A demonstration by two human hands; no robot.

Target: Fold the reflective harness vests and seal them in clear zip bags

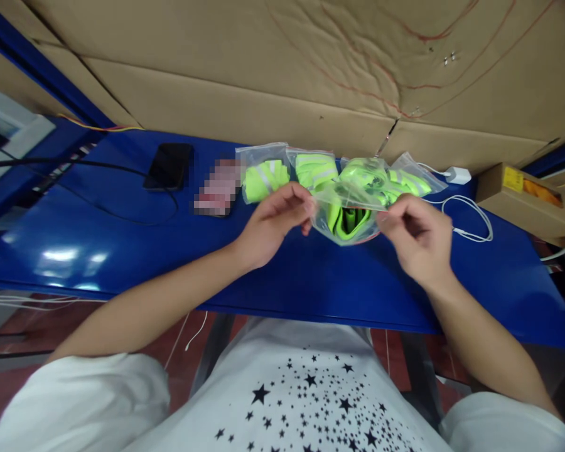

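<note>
Between my two hands hangs a clear zip bag (353,238), held above the blue table. A folded neon-yellow fabric piece (341,220) lies inside it. My left hand (280,220) pinches the bag's left edge between thumb and fingers. At the opposite corner, my right hand (419,235) is closed on the bag's edge near its red strip. Behind it, a bagged roll of neon fabric (266,181) with a silver band lies at the left of a row. Several similar bags, such as a bagged neon bundle (316,169), continue to the right, partly hidden by the held bag.
A blue table (122,251) runs across the view, backed by a cardboard panel (216,94). On the left lie a black phone (169,166) and a blurred-out pink item (218,188). A white charger (459,175), a coiled white cable (487,220) and a cardboard box (508,201) are on the right.
</note>
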